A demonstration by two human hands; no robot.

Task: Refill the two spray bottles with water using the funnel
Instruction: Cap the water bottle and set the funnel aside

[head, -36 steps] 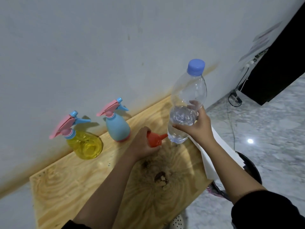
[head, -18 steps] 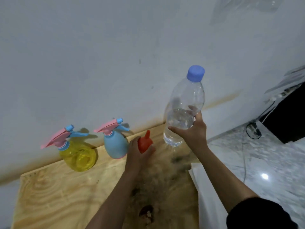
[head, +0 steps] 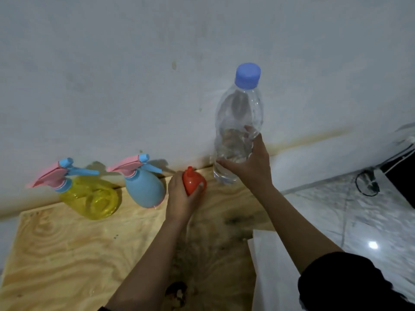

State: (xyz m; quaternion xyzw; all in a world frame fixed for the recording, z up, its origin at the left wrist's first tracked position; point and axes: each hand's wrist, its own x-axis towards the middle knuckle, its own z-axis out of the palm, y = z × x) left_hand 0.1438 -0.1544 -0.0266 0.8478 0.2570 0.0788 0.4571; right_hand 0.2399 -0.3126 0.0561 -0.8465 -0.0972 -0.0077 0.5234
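Two spray bottles stand by the wall on a wooden board (head: 67, 250): a yellow see-through one (head: 92, 198) at the left and a light blue one (head: 144, 187) beside it, both with pink-and-blue trigger heads screwed on. Just right of the blue bottle my left hand (head: 179, 198) grips a red funnel (head: 192, 181) with its spout pointing up. My right hand (head: 250, 164) holds a clear water bottle (head: 238, 129) upright above the board's far right corner. Its blue cap is on and water fills its lower part.
A pale wall rises directly behind the board. A white sheet (head: 271, 272) hangs over the board's right edge. To the right lies a marble floor (head: 336, 212) with a black cable (head: 368, 182) and a dark cabinet corner (head: 402, 176).
The funnel has turned from spout-right to spout-up in my left hand and moved closer to the blue spray bottle. The view has swung left; the water bottle stays upright in my right hand.
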